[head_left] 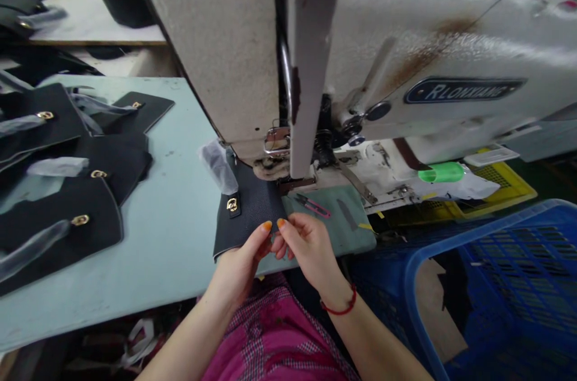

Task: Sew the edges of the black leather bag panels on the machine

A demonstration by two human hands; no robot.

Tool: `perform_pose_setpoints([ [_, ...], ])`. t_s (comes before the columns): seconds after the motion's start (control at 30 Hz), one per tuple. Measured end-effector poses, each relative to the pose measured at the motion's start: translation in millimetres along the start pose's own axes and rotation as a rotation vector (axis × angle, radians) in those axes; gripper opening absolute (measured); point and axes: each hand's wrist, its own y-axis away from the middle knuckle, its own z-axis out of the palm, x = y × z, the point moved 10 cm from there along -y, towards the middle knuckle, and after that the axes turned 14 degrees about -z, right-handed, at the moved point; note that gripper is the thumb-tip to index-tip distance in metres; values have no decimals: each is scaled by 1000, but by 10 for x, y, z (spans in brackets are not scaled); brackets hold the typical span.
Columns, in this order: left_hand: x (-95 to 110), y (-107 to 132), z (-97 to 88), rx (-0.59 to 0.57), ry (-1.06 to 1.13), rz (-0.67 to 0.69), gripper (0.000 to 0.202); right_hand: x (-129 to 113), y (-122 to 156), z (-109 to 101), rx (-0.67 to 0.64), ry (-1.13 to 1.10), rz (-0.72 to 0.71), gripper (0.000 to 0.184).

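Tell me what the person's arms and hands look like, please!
The left hand has a bright orange thumbnail, and so does the right hand. Neither wears a glove. A thin, round red bracelet circles the right wrist, but none shows on the left. No sleeves cover the forearms in view.

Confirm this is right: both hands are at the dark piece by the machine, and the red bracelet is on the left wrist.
The red bracelet is on the wrist of the right hand, not the left hand, as the head view shows; the rest stands.
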Motion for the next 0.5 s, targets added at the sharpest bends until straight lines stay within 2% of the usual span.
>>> perform_pose_setpoints([
  [0.17, 56, -47, -10, -3, -37, -8, 36, 34, -53, 29, -7, 4, -1, 34],
  [0.33, 205, -84, 41, -32, -51, 42, 32, 58, -164, 43, -8, -28, -18, 34],
  [0.5, 295, -154, 52, -31, -40, 33, 31, 59, -280, 63, -11, -39, -24, 32],
])
